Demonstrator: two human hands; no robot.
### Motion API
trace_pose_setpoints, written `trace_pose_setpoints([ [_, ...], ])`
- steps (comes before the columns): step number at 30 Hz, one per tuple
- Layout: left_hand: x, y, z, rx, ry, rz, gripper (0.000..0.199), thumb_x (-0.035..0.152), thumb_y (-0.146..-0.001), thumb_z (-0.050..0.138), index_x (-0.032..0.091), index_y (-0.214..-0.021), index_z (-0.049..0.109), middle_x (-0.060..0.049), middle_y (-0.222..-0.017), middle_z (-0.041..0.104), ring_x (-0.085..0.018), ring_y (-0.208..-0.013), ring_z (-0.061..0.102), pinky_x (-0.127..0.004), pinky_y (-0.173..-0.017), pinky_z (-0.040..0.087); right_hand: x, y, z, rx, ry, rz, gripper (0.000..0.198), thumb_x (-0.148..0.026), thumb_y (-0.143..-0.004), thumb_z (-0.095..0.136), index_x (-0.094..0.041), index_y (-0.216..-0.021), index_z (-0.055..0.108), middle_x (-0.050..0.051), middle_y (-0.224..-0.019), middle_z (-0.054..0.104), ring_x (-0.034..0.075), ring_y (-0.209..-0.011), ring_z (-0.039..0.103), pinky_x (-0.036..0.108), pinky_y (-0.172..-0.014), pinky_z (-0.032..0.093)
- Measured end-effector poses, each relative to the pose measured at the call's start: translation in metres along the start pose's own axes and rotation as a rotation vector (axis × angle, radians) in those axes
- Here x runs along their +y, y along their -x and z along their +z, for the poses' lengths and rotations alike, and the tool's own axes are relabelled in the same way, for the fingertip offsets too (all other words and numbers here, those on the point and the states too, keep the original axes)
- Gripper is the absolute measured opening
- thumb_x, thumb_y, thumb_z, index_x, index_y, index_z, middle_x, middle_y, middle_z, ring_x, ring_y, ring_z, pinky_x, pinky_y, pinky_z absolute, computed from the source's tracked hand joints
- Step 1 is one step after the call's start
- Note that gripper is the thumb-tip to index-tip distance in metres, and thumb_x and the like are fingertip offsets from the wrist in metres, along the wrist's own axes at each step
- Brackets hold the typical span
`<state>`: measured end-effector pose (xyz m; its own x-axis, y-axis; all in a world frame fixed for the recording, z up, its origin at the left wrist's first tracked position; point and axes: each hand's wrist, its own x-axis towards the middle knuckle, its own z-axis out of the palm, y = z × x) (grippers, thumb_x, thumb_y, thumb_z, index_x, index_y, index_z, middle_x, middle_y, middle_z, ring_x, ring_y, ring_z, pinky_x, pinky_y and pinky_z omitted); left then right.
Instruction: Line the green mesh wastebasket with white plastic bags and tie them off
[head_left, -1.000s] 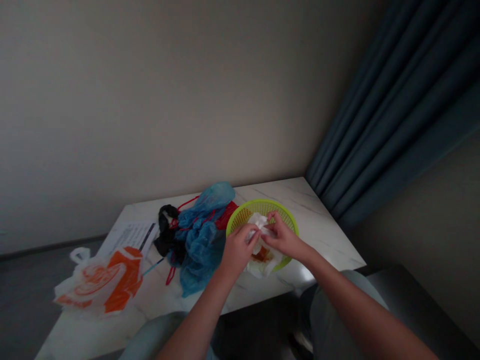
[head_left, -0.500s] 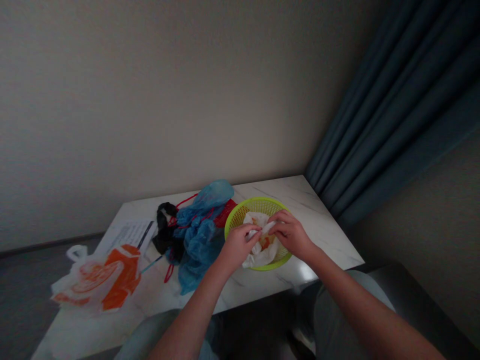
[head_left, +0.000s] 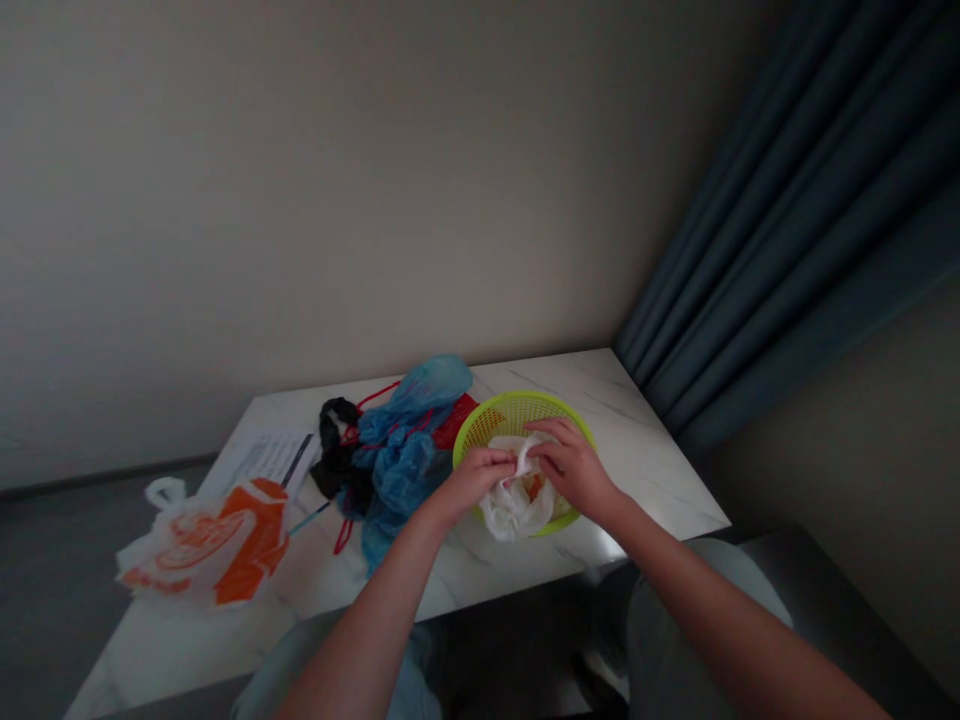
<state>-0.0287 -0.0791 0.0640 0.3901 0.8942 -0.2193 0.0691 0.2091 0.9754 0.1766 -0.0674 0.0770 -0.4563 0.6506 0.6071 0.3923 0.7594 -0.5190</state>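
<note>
A crumpled white plastic bag with orange patches lies partly inside a yellow-green mesh basket and hangs over its near side. My left hand pinches the bag's gathered edge between thumb and fingers. From the right, my right hand has its fingers closed on the same white strip of plastic, close to the left fingertips. What the bag holds, if anything, is hidden by its folds. Both hands are above the basket.
Left of the basket sit crumpled blue bags, a black bag and a red bag. Farther left, a white-and-orange bag rests by a printed sheet. The marble-look table meets the wall; a dark curtain hangs right.
The gathered plastic between my fingers now stands more upright, as a twisted strip. My left hand has shifted slightly left and my right hand has turned a little. The view has moved slightly.
</note>
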Motion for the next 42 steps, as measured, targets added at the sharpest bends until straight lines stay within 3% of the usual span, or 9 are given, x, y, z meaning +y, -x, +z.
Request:
trace_pose_setpoints([
  [5,0.003,0.001,-0.001,0.001,0.21,-0.021,0.015,0.029,-0.071,0.067,0.015,-0.066,0.065,0.001,-0.06,0.053,-0.009,-0.053,0.044,-0.024,-0.055,0.031,-0.008,-0.001,-0.006,-0.137,-0.112,0.068,0.015,-0.018,-0.089,0.06,-0.022,-0.1,0.069,0.01,-0.13,0.059,0.027,-0.12,0.053,0.051,-0.103,0.042],
  [9,0.007,0.002,0.0,0.093,0.37,-0.035,0.022,0.029,-0.066,0.075,0.014,-0.082,0.072,-0.001,-0.065,0.061,-0.01,-0.055,0.05,-0.023,-0.055,0.034,-0.006,0.0,-0.008,-0.11,-0.127,0.124,0.008,-0.027,-0.089,0.064,-0.022,-0.096,0.066,0.01,-0.126,0.058,0.027,-0.119,0.053,0.049,-0.103,0.042],
  [17,0.002,-0.002,0.001,0.249,0.479,0.064,0.023,0.025,-0.065,0.077,0.017,-0.084,0.068,0.0,-0.072,0.065,-0.012,-0.059,0.058,-0.023,-0.057,0.042,-0.009,-0.002,-0.012,-0.113,-0.094,0.143,0.009,-0.026,-0.095,0.054,-0.022,-0.092,0.062,0.01,-0.12,0.053,0.026,-0.118,0.05,0.046,-0.103,0.041],
  [24,-0.001,-0.012,-0.028,0.688,0.503,0.257,0.029,0.025,-0.061,0.077,0.019,-0.085,0.061,0.002,-0.072,0.064,-0.011,-0.061,0.058,-0.022,-0.061,0.043,0.006,0.003,-0.028,0.196,-0.008,0.264,0.018,-0.027,-0.097,0.046,-0.02,-0.085,0.057,0.009,-0.103,0.047,0.024,-0.103,0.049,0.044,-0.095,0.043],
  [29,-0.008,-0.017,-0.036,0.868,0.431,0.296,0.034,0.027,-0.063,0.074,0.021,-0.093,0.057,0.003,-0.071,0.064,-0.011,-0.058,0.056,-0.023,-0.058,0.043,0.023,0.008,-0.022,0.236,-0.08,0.369,0.028,-0.037,-0.097,0.048,-0.02,-0.076,0.055,0.008,-0.094,0.05,0.022,-0.094,0.052,0.04,-0.088,0.045],
  [36,-0.002,-0.014,-0.025,0.783,0.371,0.3,0.032,0.031,-0.07,0.072,0.021,-0.096,0.058,0.0,-0.087,0.065,-0.011,-0.074,0.061,-0.023,-0.071,0.047,0.03,0.011,-0.021,0.234,-0.544,0.661,0.031,-0.05,-0.09,0.058,-0.021,-0.08,0.055,-0.002,-0.064,0.053,0.015,-0.061,0.052,0.03,-0.062,0.046],
  [39,0.009,-0.009,-0.024,0.758,0.419,0.346,0.03,0.031,-0.07,0.072,0.022,-0.095,0.057,0.001,-0.085,0.064,-0.013,-0.076,0.061,-0.025,-0.075,0.049,0.022,0.01,-0.024,0.184,-0.64,0.636,0.03,-0.047,-0.083,0.069,-0.021,-0.093,0.058,-0.004,-0.064,0.054,0.013,-0.057,0.051,0.028,-0.058,0.045],
  [42,0.015,-0.003,-0.02,0.74,0.381,0.36,0.024,0.034,-0.073,0.071,0.023,-0.09,0.059,0.002,-0.079,0.062,-0.013,-0.073,0.059,-0.026,-0.073,0.048,0.013,0.01,-0.024,0.114,-0.678,0.572,0.03,-0.042,-0.079,0.074,-0.022,-0.097,0.062,-0.001,-0.077,0.059,0.014,-0.064,0.055,0.028,-0.061,0.048],
])
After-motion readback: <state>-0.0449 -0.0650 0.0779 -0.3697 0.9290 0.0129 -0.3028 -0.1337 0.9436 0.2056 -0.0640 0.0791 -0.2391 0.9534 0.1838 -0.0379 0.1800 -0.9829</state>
